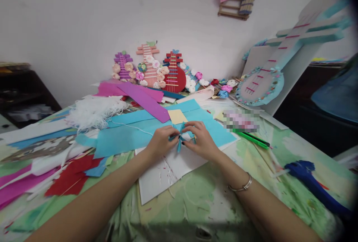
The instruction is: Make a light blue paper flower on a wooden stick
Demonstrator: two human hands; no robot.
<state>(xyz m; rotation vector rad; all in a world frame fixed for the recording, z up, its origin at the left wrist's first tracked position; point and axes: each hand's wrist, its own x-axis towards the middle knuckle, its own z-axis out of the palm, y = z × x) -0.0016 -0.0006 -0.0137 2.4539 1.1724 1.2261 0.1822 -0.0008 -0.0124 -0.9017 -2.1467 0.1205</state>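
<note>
My left hand (162, 141) and my right hand (200, 140) meet over a white board (165, 175) at the table's middle. Both pinch a small folded strip of light blue paper (179, 137) between their fingertips. The strip stands up between the hands and hangs down a little below them. A silver bracelet (241, 185) sits on my right wrist. Behind the hands lies a large light blue sheet (134, 132) with a small yellow square (177, 116) on it.
Purple paper strips (145, 100), white stringy fluff (93, 110) and red and magenta scraps (69, 176) lie at the left. Green pens (253, 139) and a dark blue piece (310, 180) lie at the right. Decorated paper instruments (156, 70) stand against the wall, a large board instrument (276, 66) leans at the right.
</note>
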